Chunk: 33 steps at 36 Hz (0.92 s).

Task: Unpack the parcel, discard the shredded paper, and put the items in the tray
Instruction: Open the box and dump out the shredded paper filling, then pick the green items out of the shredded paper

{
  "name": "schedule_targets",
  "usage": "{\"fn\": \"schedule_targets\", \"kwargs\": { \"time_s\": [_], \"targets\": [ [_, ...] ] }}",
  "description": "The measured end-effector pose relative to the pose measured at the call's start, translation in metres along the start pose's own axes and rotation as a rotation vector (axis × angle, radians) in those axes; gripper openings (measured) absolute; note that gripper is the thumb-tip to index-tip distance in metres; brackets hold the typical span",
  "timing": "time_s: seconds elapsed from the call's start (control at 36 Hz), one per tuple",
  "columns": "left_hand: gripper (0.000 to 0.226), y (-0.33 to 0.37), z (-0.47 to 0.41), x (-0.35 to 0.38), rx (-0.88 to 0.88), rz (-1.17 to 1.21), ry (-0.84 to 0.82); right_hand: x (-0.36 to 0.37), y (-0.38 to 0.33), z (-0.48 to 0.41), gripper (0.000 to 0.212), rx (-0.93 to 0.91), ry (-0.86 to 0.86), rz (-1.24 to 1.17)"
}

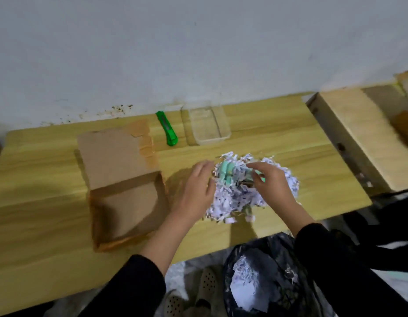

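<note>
A heap of white shredded paper point(239, 197) lies on the wooden table point(49, 184), right of centre. Mint-green items point(227, 173) poke out of its top. My left hand point(196, 186) rests flat against the heap's left side, fingers apart. My right hand point(270, 181) is on the heap's top right, its fingers pinching a green item among the shreds. The opened brown cardboard parcel point(120, 179) lies empty on the left. A clear plastic tray point(206, 123) stands empty at the back of the table.
A green utility knife point(166, 129) lies between the parcel and the tray. A black rubbish bag point(267, 280) holding shredded paper stands open below the table's front edge. A second wooden surface point(358, 133) adjoins on the right. A wall runs behind.
</note>
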<state>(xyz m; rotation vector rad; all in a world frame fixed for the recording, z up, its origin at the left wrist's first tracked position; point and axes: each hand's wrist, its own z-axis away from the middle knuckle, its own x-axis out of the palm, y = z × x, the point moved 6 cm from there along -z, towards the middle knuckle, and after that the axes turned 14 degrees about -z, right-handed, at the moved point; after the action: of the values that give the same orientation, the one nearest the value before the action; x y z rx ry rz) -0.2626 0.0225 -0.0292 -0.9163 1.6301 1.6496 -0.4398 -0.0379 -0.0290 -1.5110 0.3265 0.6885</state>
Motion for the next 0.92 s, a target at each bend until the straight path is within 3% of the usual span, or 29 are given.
{"fn": "schedule_targets", "kwargs": {
  "time_s": [0.08,0.17,0.25,0.39,0.5,0.61,0.72,0.83,0.92],
  "targets": [
    [0.053,0.023,-0.012,0.057,0.099,-0.219,-0.223,-0.006,0.03,0.002,0.036,0.014,-0.133,0.107],
    [0.06,0.016,-0.013,0.083,0.057,-0.367,-0.309,-0.016,0.05,0.001,0.043,0.048,-0.174,0.122],
    [0.06,0.003,-0.01,0.085,0.041,-0.377,-0.284,-0.031,0.053,-0.005,0.039,0.019,-0.119,0.119],
    [0.059,-0.015,-0.009,0.081,0.059,-0.347,-0.227,-0.018,0.027,-0.026,0.031,-0.19,-0.123,0.123],
    [0.056,-0.017,-0.003,0.082,0.041,-0.314,-0.261,0.029,-0.001,-0.049,0.038,-0.319,-0.394,0.121],
    [0.058,-0.022,0.001,0.079,0.013,-0.319,-0.215,0.067,-0.004,-0.062,0.055,-0.289,-0.685,0.239],
    [0.056,-0.029,0.001,0.077,-0.018,-0.299,-0.237,0.074,-0.003,-0.071,0.054,-0.242,-0.812,0.319],
    [0.058,-0.033,-0.001,0.078,-0.041,-0.319,-0.247,0.076,-0.004,-0.074,0.051,-0.262,-0.818,0.401],
    [0.061,-0.037,-0.001,0.08,-0.093,-0.33,-0.256,0.069,-0.01,-0.075,0.042,-0.313,-0.706,0.418]
  ]
}}
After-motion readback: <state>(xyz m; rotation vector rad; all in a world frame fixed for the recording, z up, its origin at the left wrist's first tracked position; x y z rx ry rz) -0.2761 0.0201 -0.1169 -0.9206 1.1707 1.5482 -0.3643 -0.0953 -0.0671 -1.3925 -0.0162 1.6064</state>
